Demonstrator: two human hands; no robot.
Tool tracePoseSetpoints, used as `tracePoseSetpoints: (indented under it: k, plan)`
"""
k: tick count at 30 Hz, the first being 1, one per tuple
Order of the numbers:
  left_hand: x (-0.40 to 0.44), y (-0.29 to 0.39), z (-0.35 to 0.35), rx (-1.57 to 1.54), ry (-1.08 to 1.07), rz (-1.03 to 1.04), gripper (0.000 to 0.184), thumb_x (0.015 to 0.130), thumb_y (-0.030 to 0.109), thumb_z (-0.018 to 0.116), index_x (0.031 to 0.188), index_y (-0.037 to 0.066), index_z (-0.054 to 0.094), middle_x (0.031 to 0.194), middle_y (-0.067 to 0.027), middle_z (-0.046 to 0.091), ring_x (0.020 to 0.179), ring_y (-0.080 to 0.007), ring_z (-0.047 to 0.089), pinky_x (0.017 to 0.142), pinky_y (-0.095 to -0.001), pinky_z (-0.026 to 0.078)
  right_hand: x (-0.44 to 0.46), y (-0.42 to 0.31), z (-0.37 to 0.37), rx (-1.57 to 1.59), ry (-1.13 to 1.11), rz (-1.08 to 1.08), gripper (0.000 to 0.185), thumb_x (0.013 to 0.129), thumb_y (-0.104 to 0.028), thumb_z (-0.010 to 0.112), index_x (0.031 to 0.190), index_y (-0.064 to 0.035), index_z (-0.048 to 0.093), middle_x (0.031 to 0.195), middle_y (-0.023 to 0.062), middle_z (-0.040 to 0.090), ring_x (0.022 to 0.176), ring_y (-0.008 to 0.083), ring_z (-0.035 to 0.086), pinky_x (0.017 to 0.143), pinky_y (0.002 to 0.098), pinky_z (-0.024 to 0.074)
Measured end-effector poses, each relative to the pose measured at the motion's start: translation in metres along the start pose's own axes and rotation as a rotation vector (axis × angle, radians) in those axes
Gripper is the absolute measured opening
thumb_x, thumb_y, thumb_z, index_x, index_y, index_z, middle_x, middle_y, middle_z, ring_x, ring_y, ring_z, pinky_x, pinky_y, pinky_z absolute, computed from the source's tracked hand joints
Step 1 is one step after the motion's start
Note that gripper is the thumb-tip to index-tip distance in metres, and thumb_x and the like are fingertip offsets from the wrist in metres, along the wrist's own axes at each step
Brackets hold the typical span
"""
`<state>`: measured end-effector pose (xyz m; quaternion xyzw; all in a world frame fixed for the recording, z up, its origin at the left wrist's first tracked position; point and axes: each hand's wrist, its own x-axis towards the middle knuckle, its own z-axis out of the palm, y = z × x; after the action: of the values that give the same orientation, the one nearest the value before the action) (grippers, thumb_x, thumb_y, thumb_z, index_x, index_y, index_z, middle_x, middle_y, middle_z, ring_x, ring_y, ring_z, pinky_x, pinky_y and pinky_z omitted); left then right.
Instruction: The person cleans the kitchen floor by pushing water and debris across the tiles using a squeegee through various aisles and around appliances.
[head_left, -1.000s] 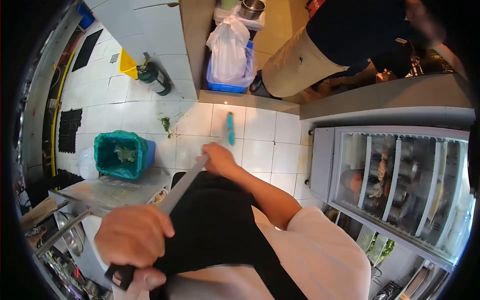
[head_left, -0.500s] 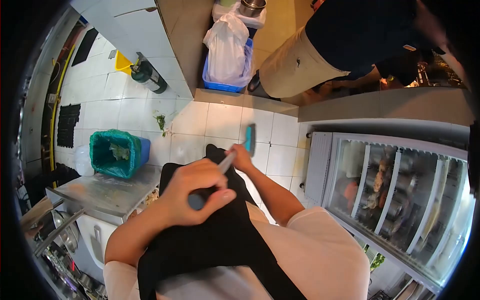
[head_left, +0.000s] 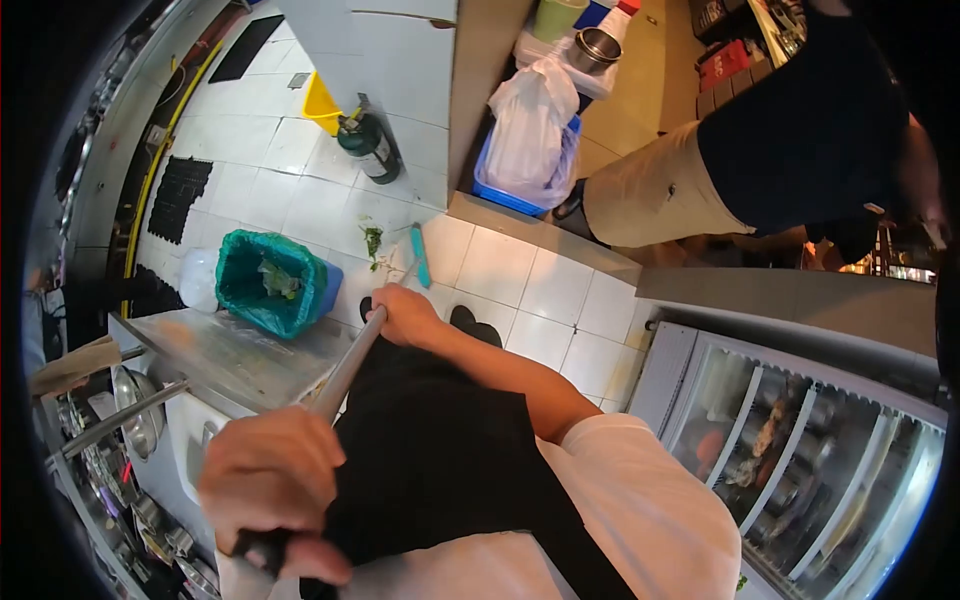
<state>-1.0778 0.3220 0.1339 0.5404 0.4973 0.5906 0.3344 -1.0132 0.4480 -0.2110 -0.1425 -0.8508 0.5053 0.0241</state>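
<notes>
My left hand [head_left: 272, 475] is wrapped round the dark top end of a broom [head_left: 350, 368], low at the left of the view. Further down the grey handle, my right hand [head_left: 405, 314] grips it as well. The broom's teal head [head_left: 419, 256] rests on the white tiled floor just past my right hand. Close to the left of the head lie scattered green leaf scraps [head_left: 372, 238]. Dark shoes show below, on both sides of my right forearm.
A bin [head_left: 325, 290] with a green liner stands left, beside a metal table [head_left: 215, 350]. Ahead are a dark green gas cylinder [head_left: 368, 147] and a blue crate [head_left: 510, 200] holding white bags. A person in tan shorts [head_left: 650, 190] stands beyond a ledge; a glass-door fridge [head_left: 800, 450] is right.
The broom head has swung left across the tiles, close to the leaf scraps. My left hand has dropped down and left, tilting the handle. The room has shifted rightward in view.
</notes>
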Motion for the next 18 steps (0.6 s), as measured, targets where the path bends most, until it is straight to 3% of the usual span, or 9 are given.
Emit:
tracePoseSetpoints:
  k: [4,6,9,13,16,18]
  plan:
    - [-0.027,0.009,-0.025,0.043,0.101,-0.081,0.044,0.069,0.029,0.089,0.060,0.010,0.051,0.060,-0.0017,0.055,0.055,-0.0224,0.057,0.061,-0.0374,0.050,-0.010,-0.006,0.010,-0.061,-0.093,0.001,0.020,0.085,-0.027,0.071,0.085,-0.0098,0.060,0.092,0.0174,0.061,0.088,0.0401,0.062,0.076,0.0481,0.0497]
    - [-0.039,-0.013,-0.022,0.068,0.224,-0.179,0.040,0.072,0.024,0.085,0.060,0.009,0.050,0.059,-0.0023,0.053,0.054,-0.0224,0.055,0.061,-0.0376,0.050,-0.010,0.006,0.026,-0.099,-0.191,0.161,0.021,0.085,-0.027,0.072,0.085,-0.0099,0.059,0.094,0.0172,0.060,0.090,0.0395,0.062,0.077,0.0479,0.0495]
    - [-0.050,-0.047,-0.030,0.077,0.163,-0.128,0.037,0.075,0.020,0.081,0.060,0.009,0.049,0.057,-0.0029,0.051,0.053,-0.0224,0.053,0.061,-0.0378,0.050,0.011,0.033,0.067,-0.038,-0.156,0.079,0.021,0.085,-0.027,0.071,0.083,-0.0096,0.059,0.092,0.0171,0.061,0.089,0.0396,0.062,0.076,0.0485,0.0497]
    - [-0.056,-0.045,-0.050,0.078,0.131,-0.125,0.038,0.077,0.020,0.080,0.060,0.009,0.049,0.057,-0.0027,0.049,0.053,-0.0217,0.053,0.061,-0.0385,0.050,0.037,0.020,0.075,-0.006,-0.106,-0.011,0.017,0.083,-0.024,0.069,0.083,-0.0091,0.061,0.092,0.0171,0.062,0.088,0.0400,0.063,0.075,0.0489,0.0503]
    - [-0.058,-0.018,-0.076,-0.024,0.470,-0.080,0.045,0.083,0.032,0.080,0.059,0.012,0.048,0.055,0.0012,0.052,0.052,-0.0174,0.055,0.057,-0.0357,0.049,0.053,-0.025,0.056,-0.141,-0.198,0.066,0.012,0.081,-0.020,0.068,0.086,-0.0093,0.063,0.092,0.0172,0.062,0.088,0.0400,0.063,0.074,0.0496,0.0502]
    - [-0.063,-0.005,-0.108,-0.075,0.379,-0.087,0.048,0.085,0.038,0.078,0.058,0.013,0.048,0.052,0.0033,0.051,0.051,-0.0154,0.056,0.057,-0.0339,0.048,0.059,-0.051,0.041,-0.180,-0.236,0.110,0.014,0.078,-0.017,0.067,0.089,-0.0099,0.065,0.093,0.0180,0.063,0.089,0.0401,0.064,0.075,0.0499,0.0511]
